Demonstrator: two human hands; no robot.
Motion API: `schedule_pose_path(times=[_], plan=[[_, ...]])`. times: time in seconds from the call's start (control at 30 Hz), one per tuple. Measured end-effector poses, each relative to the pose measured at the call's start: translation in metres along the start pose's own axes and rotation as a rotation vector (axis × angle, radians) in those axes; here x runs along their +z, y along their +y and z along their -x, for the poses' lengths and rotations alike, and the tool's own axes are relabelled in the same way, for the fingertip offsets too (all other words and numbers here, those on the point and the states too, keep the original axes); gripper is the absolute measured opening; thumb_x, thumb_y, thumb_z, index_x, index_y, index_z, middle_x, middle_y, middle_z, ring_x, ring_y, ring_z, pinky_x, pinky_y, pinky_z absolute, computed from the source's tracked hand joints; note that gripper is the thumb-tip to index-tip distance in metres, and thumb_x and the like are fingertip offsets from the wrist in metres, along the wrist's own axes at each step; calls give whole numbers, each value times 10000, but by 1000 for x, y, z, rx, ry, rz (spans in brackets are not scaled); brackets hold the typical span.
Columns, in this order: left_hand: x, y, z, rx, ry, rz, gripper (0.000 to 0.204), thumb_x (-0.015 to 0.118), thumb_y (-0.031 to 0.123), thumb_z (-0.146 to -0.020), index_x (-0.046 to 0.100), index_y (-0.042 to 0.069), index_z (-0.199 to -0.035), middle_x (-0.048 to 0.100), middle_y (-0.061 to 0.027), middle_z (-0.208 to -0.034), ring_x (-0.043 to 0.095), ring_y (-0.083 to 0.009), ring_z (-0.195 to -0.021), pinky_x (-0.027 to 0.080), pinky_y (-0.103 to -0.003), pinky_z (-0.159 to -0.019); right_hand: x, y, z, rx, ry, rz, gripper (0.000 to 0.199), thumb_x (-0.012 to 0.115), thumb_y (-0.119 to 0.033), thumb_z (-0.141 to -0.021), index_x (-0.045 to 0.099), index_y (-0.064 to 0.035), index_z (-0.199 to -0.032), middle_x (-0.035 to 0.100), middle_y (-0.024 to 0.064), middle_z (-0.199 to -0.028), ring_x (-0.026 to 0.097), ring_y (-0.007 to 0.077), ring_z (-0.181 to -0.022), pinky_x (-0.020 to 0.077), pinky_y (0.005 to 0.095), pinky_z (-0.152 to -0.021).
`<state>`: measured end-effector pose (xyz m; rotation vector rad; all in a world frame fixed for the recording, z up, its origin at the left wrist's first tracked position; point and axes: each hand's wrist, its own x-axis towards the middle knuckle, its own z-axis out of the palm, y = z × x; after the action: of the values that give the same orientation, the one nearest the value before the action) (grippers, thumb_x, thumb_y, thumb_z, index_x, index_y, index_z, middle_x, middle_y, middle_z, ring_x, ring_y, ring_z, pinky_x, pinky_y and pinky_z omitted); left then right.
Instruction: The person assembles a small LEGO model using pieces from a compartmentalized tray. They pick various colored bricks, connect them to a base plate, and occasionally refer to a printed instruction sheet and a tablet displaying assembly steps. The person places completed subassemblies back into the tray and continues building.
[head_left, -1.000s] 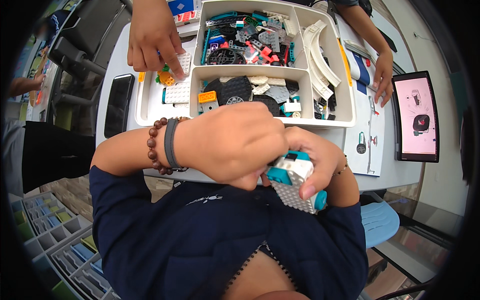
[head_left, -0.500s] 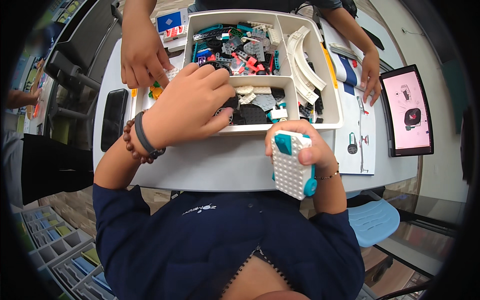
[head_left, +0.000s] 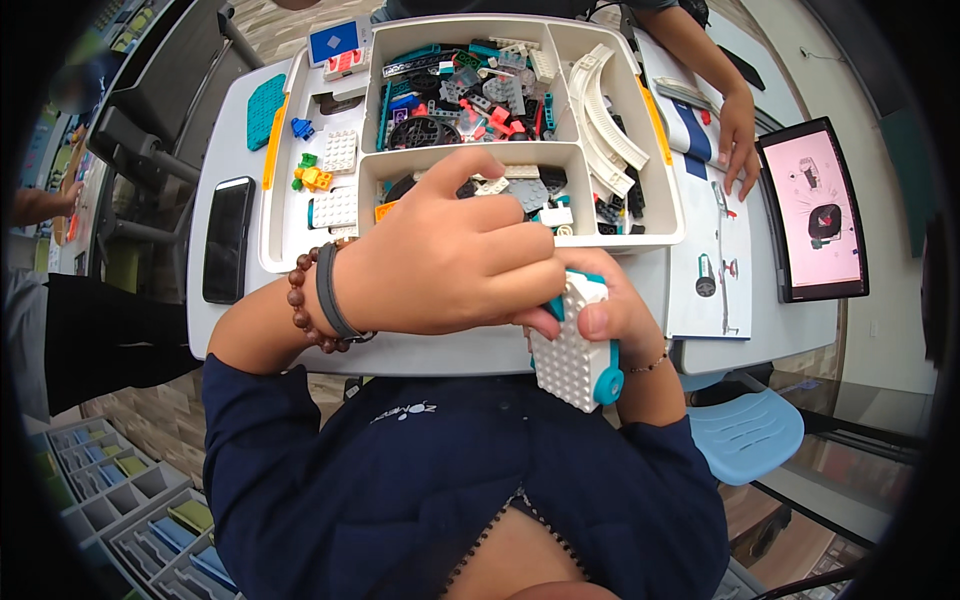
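Note:
A white studded block with teal parts (head_left: 575,360) is in my right hand (head_left: 625,305), tilted, with the thumb across its studded face. My left hand (head_left: 450,250) reaches over from the left, palm down and fingers curled, in front of the tray. Its thumb and fingertips close at the block's upper left corner, on a teal piece (head_left: 556,307) mostly covered by the fingers. Beyond it stands the white sorting tray (head_left: 470,247), its compartments filled with toy bricks (head_left: 490,105). My left hand hides part of the near compartment.
Left of the bricks lie white studded plates (head_left: 335,209) and a yellow piece (head_left: 314,178). A black phone (head_left: 228,240) rests on the table's left. Curved white track pieces (head_left: 600,125) fill the tray's right side. Right are an instruction sheet (head_left: 705,300), another person's hand (head_left: 738,140) and a tablet (head_left: 815,215).
My left hand has moved from the tray's near compartment toward me, onto the block. The other person's hand at the left of the tray has withdrawn, uncovering the plates there.

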<state>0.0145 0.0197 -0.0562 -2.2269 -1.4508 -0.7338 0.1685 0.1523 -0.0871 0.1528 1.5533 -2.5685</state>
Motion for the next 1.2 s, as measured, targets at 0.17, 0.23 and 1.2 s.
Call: schedule_pose_path(times=[0.17, 0.23, 1.2], plan=[[2, 5, 10, -5, 53, 17, 312, 663, 419, -733, 518, 147, -686, 394, 39, -628, 446, -114, -553, 379, -454, -869, 2, 9, 0, -8, -29, 22, 500, 712, -364, -687, 592, 13, -993, 607, 40, -841, 546, 75, -761, 437, 215, -687], [0, 6, 13, -4, 42, 23, 305, 670, 407, -726, 520, 144, -686, 392, 39, -628, 451, -110, -555, 374, -466, -882, 4, 10, 0, -14, -40, 12, 456, 709, -339, -699, 592, 5, -974, 609, 37, -827, 544, 69, -745, 434, 209, -668], [-6, -6, 10, -328, -38, 478, 391, 709, 170, -745, 597, 37, -1095, 555, -110, -959, 538, -261, -838, 432, -340, -746, -1, 9, -10, -100, -19, -61, 644, 578, -498, -841, 446, 13, -1209, 579, 95, -995, 642, 172, -769, 526, 269, -684]])
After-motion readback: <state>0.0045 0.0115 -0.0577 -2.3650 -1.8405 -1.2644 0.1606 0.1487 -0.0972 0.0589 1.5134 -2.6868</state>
